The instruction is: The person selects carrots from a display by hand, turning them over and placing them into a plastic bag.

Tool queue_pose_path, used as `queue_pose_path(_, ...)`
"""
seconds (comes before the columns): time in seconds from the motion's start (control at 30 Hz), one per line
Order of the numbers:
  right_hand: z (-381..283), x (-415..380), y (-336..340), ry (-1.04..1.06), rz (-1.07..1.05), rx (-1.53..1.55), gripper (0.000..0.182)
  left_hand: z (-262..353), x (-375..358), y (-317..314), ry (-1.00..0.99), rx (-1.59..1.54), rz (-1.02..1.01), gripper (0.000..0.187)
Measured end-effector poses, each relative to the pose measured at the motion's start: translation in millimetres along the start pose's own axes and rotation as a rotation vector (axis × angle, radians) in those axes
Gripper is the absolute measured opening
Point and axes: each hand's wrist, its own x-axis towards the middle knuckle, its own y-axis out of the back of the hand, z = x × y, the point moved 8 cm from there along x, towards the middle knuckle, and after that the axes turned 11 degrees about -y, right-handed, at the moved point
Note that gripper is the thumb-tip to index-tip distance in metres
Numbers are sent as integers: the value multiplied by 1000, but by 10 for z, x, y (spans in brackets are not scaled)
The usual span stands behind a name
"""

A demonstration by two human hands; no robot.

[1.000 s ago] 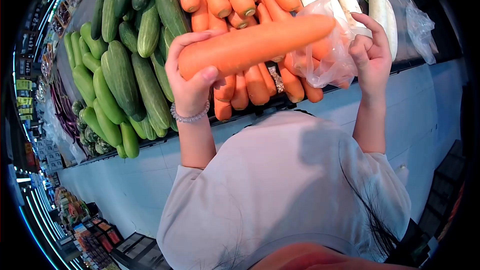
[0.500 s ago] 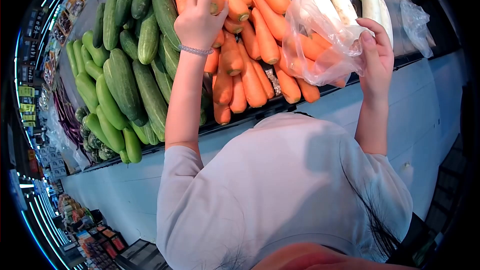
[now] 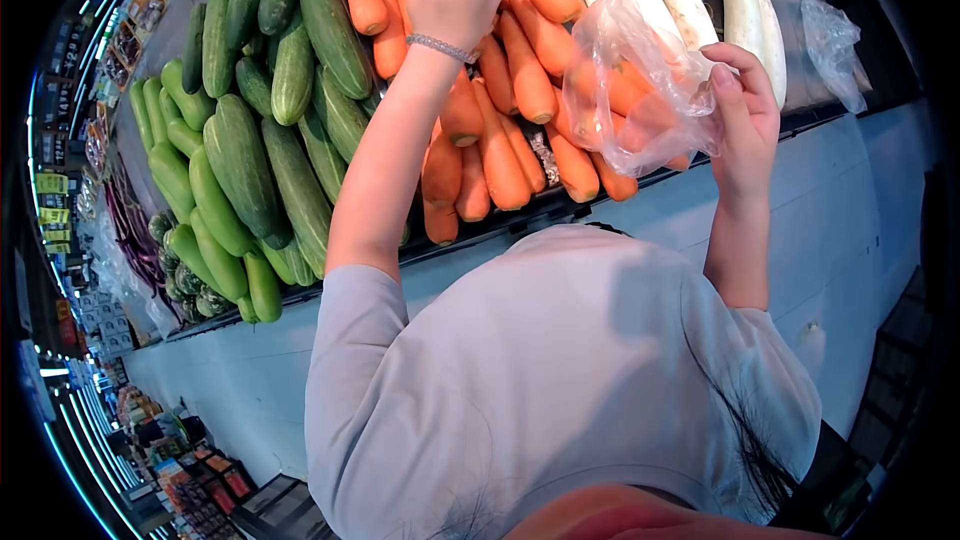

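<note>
My left hand (image 3: 455,2), with a beaded bracelet at the wrist, reaches palm down over the upper part of the carrot pile (image 3: 510,165). Its fingers are curled round a carrot that they mostly hide. At the right, my right hand (image 3: 742,105) pinches the edge of a clear plastic bag (image 3: 640,105). The bag hangs bunched over the carrots and the nearest white radishes (image 3: 684,8); orange carrots show through its film.
Dark green cucumbers (image 3: 240,165) and lighter green gourds (image 3: 218,202) lie left of the carrots. Long purple vegetables (image 3: 135,230) are farther left. Another clear plastic bag (image 3: 832,50) rests at the right. The stand's dark front edge (image 3: 510,232) runs before my torso.
My left hand has moved right across the carrots, uncovering some that it hid. My right hand and the bag have shifted only slightly.
</note>
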Motion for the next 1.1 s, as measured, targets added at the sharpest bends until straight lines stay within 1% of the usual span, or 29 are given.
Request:
queue_pose_path(0.07, 40, -3, 66, -21, -18, 13, 20, -53, -29, -158, -6, -45, -40, 34)
queue_pose_path(0.1, 51, -5, 84, -32, -25, 21, 20, -39, -16, -175, 3, -25, -88, 32)
queue_pose_path(0.17, 17, -30, 63, -18, 37, 17, 19, 13, -49, -154, 24, 15, -191, 26)
queue_pose_path(0.27, -4, -43, 78, 4, 64, 2, 19, 76, -10, 23, -1, 76, -300, 51)
queue_pose_path(0.37, -15, -51, 103, 26, 50, -7, 19, 177, -132, 83, -128, 249, -59, 31)
queue_pose_path(0.43, -17, -52, 136, 29, 39, -4, 19, 458, -311, -59, -239, -104, -242, 39)
queue_pose_path(0.5, -7, -38, 170, 24, 29, 8, 18, 804, -725, -232, -225, -198, -644, 47)
queue_pose_path(0.53, 0, -36, 192, 23, 45, 3, 18, 909, -888, -259, -183, -240, -657, 50)
queue_pose_path(0.6, 18, -30, 220, 20, 74, -5, 18, 980, -989, -298, -150, -120, -458, 52)
queue_pose_path(0.7, 2, -20, 169, 9, 127, 2, 18, 977, -1043, -495, -137, 8, -361, 39)
queue_pose_path(0.8, 31, 5, 153, -4, 56, 6, 18, 924, -1051, -527, -155, 23, -334, 36)
queue_pose_path(0.9, 39, 13, 149, 6, 46, 0, 18, 665, -878, -221, 122, -417, -478, 35)
queue_pose_path(0.97, 30, 26, 131, 1, 90, -21, 17, 400, -682, 243, 239, -561, -226, 36)
queue_pose_path(1.0, 36, 27, 129, -4, 112, -31, 17, 242, -647, 462, 383, -698, -146, 37)
queue_pose_path(1.03, 58, 34, 120, -6, 97, -24, 17, 90, -665, 647, 396, -870, 74, 36)
queue_pose_path(1.07, 76, 46, 126, -4, 83, -16, 17, -13, -678, 858, 430, -994, 196, 41)
queue_pose_path(1.1, 89, 52, 126, -2, 68, -10, 17, -81, -732, 992, 495, -1222, 284, 44)
